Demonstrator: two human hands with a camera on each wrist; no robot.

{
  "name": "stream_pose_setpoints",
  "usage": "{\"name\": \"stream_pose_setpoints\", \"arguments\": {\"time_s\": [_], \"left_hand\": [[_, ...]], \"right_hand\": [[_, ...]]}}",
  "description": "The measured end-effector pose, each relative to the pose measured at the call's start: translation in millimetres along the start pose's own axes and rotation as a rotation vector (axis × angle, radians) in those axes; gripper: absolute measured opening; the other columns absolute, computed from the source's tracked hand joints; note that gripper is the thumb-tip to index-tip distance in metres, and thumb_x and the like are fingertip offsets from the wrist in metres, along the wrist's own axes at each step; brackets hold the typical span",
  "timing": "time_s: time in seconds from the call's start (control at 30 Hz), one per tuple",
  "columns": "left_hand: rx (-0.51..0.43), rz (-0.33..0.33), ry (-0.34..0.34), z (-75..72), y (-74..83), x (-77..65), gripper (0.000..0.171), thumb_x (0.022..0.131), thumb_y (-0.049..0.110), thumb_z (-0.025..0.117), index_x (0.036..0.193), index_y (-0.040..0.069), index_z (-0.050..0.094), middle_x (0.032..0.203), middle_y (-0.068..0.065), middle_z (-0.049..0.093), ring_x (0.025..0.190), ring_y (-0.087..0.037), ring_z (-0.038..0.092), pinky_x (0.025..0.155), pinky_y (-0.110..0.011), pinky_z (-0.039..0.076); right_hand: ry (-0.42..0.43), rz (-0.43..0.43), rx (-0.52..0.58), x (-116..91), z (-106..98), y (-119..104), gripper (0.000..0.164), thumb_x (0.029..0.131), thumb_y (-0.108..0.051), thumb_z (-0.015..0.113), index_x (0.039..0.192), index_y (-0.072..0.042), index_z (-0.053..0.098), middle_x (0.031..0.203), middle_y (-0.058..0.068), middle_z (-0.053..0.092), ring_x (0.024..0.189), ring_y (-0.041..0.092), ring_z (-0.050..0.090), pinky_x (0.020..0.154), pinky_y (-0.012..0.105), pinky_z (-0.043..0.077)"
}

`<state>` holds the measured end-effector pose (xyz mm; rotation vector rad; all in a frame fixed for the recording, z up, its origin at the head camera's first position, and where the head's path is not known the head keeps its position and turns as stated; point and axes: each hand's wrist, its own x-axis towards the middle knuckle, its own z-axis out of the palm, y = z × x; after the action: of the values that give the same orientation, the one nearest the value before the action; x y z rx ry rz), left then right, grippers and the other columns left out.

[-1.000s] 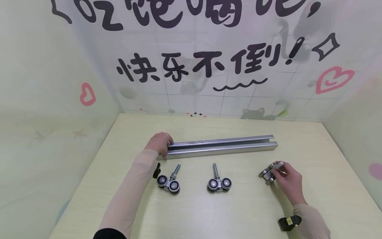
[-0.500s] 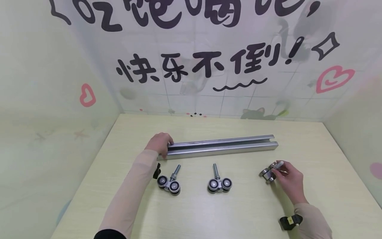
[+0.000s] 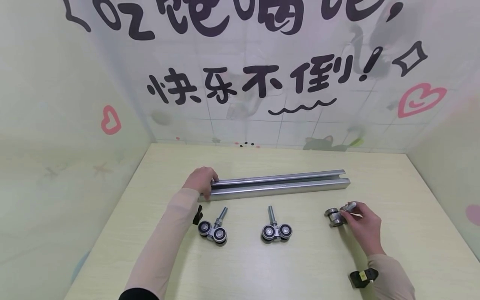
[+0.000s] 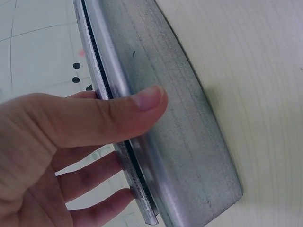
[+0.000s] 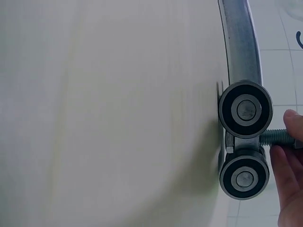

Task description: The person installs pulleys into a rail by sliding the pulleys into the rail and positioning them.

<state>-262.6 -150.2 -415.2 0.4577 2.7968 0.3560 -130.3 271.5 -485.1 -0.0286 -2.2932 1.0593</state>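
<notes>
A slotted metal rail (image 3: 277,187) lies across the table, its slot facing up. My left hand (image 3: 200,181) grips its left end; in the left wrist view the thumb (image 4: 149,98) presses the near side wall while the fingers reach the far lip. At the right, my right hand (image 3: 363,227) pinches the threaded bolt of a roller trolley (image 3: 335,217). Its wheels (image 5: 246,109) point toward the left, close to the tabletop, short of the rail's right end. Two more roller trolleys, one left (image 3: 213,231) and one central (image 3: 276,231), rest on the table with bolts pointing away.
The pale wooden table (image 3: 240,266) is bounded by a printed back wall (image 3: 247,125) and side walls (image 3: 75,187). A black wrist device (image 3: 361,278) sits on the right forearm, above the tabletop.
The roller trolley in my right hand has turned about its bolt, so its wheels now show from another side. My left hand and the rail have stayed in place.
</notes>
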Motion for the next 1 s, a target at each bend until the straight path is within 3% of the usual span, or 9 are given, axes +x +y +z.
{"name": "stream_pose_setpoints", "arguments": {"time_s": [0.8,0.87,1.0], "left_hand": [[-0.008,-0.013,-0.005,-0.4,1.0,-0.4,0.061,0.044,-0.008,0.076,0.102,0.005,0.066,0.103,-0.013,0.066,0.087,-0.024,0.055,0.083,-0.041,0.050],[-0.009,-0.012,-0.004,-0.9,1.5,-0.6,0.061,0.044,-0.008,0.076,0.102,0.005,0.066,0.103,-0.013,0.066,0.087,-0.024,0.055,0.083,-0.041,0.050],[-0.009,0.001,-0.002,-1.3,1.5,-0.7,0.061,0.043,-0.008,0.076,0.102,0.005,0.066,0.103,-0.013,0.066,0.087,-0.024,0.055,0.083,-0.041,0.051]], "right_hand": [[-0.011,0.004,0.022,-0.2,1.2,4.0,0.025,0.061,0.009,0.073,0.082,0.005,0.061,0.075,0.021,0.066,0.070,-0.015,0.050,0.059,-0.001,0.042],[-0.014,0.021,0.017,-0.4,0.8,3.8,0.025,0.061,0.008,0.073,0.082,0.005,0.061,0.075,0.017,0.066,0.070,-0.015,0.050,0.059,-0.001,0.042],[-0.015,0.060,0.017,-1.1,0.2,3.3,0.020,0.064,0.005,0.072,0.081,0.002,0.062,0.075,-0.002,0.063,0.070,-0.012,0.052,0.058,0.001,0.044]]}}
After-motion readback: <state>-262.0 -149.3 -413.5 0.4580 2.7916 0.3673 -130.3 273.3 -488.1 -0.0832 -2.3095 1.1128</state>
